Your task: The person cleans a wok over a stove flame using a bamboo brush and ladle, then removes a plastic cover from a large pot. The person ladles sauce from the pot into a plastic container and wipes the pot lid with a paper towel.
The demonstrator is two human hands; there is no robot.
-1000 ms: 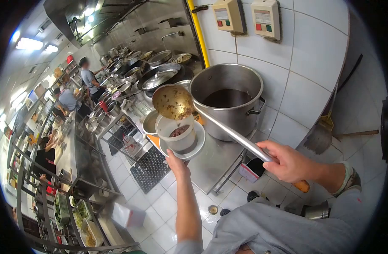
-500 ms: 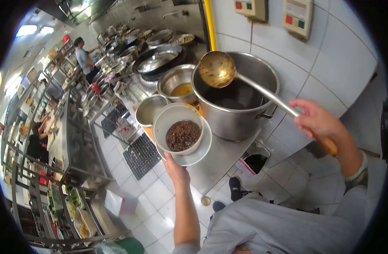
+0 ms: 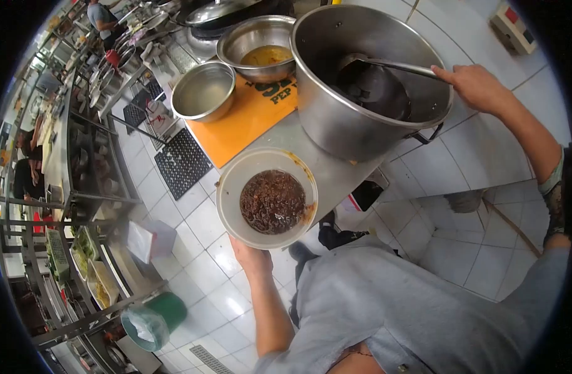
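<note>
Partly hidden ladle [image 3: 401, 67], tub [image 3: 231, 187] overlapping left hand [image 3: 253, 257]

Bright light, glare on the floor [image 3: 212, 274], black corners, fisheye distortion

My tub [image 3: 228, 201] is smooth, translucent plastic, the food [image 3: 272, 204] in it glossy and coarse; my ladle [image 3: 401, 66] and the pot [image 3: 342, 124] are smooth metal, my shirt [image 3: 411, 299] matt cloth.

had, on the steel table [image 3: 339, 179], an orange sheet [image 3: 236, 128] at eleven o'clock from mid-view and a large pot [image 3: 333, 115] at one; on the tiled floor [image 3: 208, 280], had a green bin [image 3: 167, 310] between seven and eight, a black mat [image 3: 181, 163] past nine.
</note>
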